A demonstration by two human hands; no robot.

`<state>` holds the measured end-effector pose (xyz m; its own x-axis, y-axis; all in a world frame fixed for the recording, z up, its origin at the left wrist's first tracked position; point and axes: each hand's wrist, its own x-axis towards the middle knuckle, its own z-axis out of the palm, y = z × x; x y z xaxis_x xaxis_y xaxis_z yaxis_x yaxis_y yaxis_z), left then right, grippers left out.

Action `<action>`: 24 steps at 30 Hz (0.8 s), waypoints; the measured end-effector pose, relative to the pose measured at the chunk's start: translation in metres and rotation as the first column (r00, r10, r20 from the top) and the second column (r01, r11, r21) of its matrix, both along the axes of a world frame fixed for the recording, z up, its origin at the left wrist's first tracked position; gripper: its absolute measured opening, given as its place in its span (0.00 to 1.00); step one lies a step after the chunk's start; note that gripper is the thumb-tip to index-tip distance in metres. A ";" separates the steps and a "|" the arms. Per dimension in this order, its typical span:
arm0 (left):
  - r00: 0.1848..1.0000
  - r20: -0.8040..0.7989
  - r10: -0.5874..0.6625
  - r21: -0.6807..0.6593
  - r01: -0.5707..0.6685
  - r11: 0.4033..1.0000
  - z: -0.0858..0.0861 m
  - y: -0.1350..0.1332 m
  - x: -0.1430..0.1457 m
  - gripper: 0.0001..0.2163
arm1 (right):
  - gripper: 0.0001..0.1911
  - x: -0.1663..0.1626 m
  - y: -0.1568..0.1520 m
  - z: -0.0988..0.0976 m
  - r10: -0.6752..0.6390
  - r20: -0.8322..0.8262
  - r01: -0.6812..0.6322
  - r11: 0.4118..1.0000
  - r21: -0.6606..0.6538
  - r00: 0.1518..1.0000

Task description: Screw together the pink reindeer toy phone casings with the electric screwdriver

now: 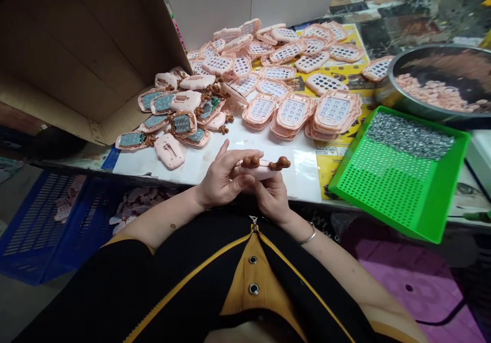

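I judge the step in hand to be two-handed fitting or checking of one pale pink antlered case, held above the near edge of the table; the next move calls for steady, even support from both sides. The grip is closed in around the case: the left hand bears on its 9 o'clock side, the right hand at 5 o'clock, brown antlers clear toward 2 o'clock. From the grip, stacked keypad shells lie at 1 o'clock.
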<state>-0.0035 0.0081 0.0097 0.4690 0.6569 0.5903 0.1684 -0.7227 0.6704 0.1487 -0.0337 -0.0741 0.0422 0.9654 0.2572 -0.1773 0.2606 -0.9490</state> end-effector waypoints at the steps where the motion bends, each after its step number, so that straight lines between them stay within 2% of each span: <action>1: 1.000 -0.002 0.008 0.030 -0.008 1.000 -0.002 0.001 -0.002 0.19 | 0.20 0.000 0.000 0.000 0.006 -0.003 -0.006 1.000 -0.013 1.000; 3: 0.999 0.018 0.027 0.039 -0.028 0.999 -0.003 0.002 -0.004 0.16 | 0.21 0.000 0.002 0.001 0.024 -0.001 -0.024 0.999 -0.026 1.000; 6: 0.999 0.052 0.000 -0.165 0.009 0.986 -0.002 0.004 -0.006 0.17 | 0.21 0.000 0.005 0.005 0.052 0.014 -0.051 0.998 -0.027 0.999; 7: 0.997 0.067 -0.032 -0.270 0.049 0.962 0.000 0.005 -0.006 0.18 | 0.21 0.001 0.006 0.008 0.064 0.023 -0.064 0.998 -0.027 0.998; 10: 0.988 0.141 -0.069 -0.535 0.134 0.834 0.003 0.005 -0.005 0.22 | 0.21 0.010 0.010 0.018 0.135 0.069 -0.134 0.991 -0.022 0.988; 12: 0.990 0.142 0.001 -0.617 0.088 0.782 0.004 0.004 -0.005 0.21 | 0.20 0.022 0.013 0.028 0.100 0.074 -0.101 0.995 0.008 0.992; 13: 0.992 0.120 0.035 -0.627 0.048 0.777 0.004 0.004 -0.004 0.21 | 0.19 0.029 0.014 0.034 0.039 0.084 -0.042 0.998 0.043 0.996; 16: 0.998 0.010 0.057 -0.566 -0.042 0.823 0.006 0.004 -0.001 0.19 | 0.16 0.043 0.018 0.052 -0.167 0.222 0.106 0.959 0.262 0.961; 19: 0.985 -0.169 0.023 -0.406 -0.090 0.910 0.008 0.005 0.003 0.14 | 0.19 0.043 0.021 0.067 -0.243 0.424 0.030 0.893 0.450 0.872; 21: 0.948 -0.316 0.037 -0.267 -0.126 0.955 0.008 0.005 0.005 0.11 | 0.16 0.038 0.023 0.072 -0.252 0.518 -0.030 0.879 0.475 0.818; 24: 0.897 -0.432 0.090 -0.148 -0.169 0.975 0.008 0.005 0.009 0.09 | 0.06 0.035 0.025 0.071 -0.280 0.579 -0.052 0.871 0.489 0.766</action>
<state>0.0052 0.0128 0.0177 0.5509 0.8035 0.2254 0.5465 -0.5515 0.6303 0.1836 -0.0090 -0.0031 -0.1825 0.7245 0.6647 0.4590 0.6606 -0.5941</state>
